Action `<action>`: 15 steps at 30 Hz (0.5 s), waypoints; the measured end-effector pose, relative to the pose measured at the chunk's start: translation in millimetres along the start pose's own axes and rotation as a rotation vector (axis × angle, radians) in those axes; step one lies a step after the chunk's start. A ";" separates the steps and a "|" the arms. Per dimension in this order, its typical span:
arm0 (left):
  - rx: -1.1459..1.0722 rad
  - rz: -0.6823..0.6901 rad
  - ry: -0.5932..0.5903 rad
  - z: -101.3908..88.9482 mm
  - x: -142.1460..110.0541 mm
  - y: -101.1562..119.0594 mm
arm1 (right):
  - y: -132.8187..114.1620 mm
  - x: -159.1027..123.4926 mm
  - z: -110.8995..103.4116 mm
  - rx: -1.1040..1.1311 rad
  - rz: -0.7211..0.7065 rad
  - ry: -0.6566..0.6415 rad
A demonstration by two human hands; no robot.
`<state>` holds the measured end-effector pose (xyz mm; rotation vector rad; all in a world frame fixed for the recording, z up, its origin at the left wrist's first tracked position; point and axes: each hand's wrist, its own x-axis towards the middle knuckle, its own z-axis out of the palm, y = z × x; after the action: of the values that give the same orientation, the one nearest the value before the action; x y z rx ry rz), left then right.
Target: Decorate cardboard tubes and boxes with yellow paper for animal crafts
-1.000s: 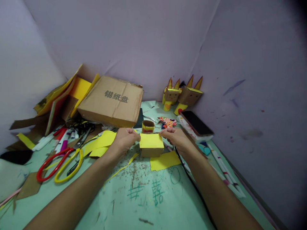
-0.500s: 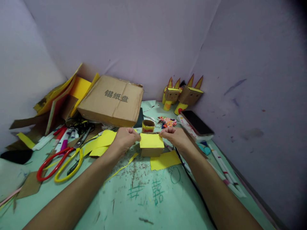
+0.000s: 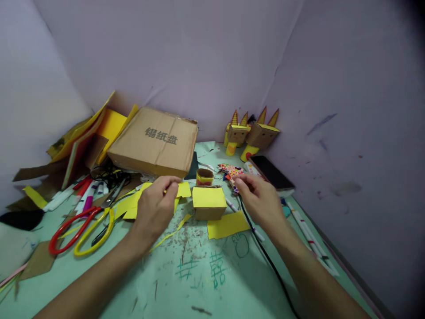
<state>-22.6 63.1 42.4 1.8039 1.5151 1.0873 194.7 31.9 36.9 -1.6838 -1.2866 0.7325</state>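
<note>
A small brown cardboard box (image 3: 210, 213) stands at the middle of the table with a yellow paper piece (image 3: 209, 197) lying over its top. To its left is my left hand (image 3: 155, 206), lifted off the box, fingers loosely curled, with nothing visible in them. It hangs over yellow paper scraps (image 3: 133, 204). My right hand (image 3: 260, 199) is to the right of the box, thumb and fingers bent and parted. Its fingertips are by a colourful patterned object (image 3: 230, 170) with a black cord (image 3: 265, 252); I cannot tell whether they touch.
Behind the box stands a short yellow-banded cardboard tube (image 3: 204, 177). Red and yellow scissors (image 3: 96, 221) and markers (image 3: 88, 197) lie left, below a large carton (image 3: 154, 141). Cardboard animal figures (image 3: 262, 135) and a phone (image 3: 272, 173) are at right. A yellow sheet (image 3: 228, 225) lies in front.
Both hands have let go of the yellow paper's edges on the box and moved apart, the left one leftward, the right one rightward. The paper stays on top.
</note>
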 end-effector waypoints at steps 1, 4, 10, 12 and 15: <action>0.128 0.184 -0.001 -0.2 -9.9 1.6 | -3.1 -13.9 0.6 -0.180 -0.195 0.103; 0.506 0.569 -0.022 7.6 -38.3 2.3 | -3.0 -54.6 14.5 -0.613 -0.629 0.051; 0.765 0.649 -0.114 30.2 -54.4 -8.7 | 7.8 -74.0 54.3 -0.924 -0.620 -0.068; 0.774 0.643 -0.117 32.9 -51.6 -12.7 | 2.1 -68.4 59.4 -0.913 -0.591 -0.103; 0.746 0.684 -0.107 34.9 -48.3 -17.3 | -8.0 -62.8 61.9 -0.869 -0.548 -0.172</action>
<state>-4.5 23.3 -1.6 2.9890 1.3562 0.6952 120.4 -9.8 13.0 -1.7646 -2.2742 -0.0510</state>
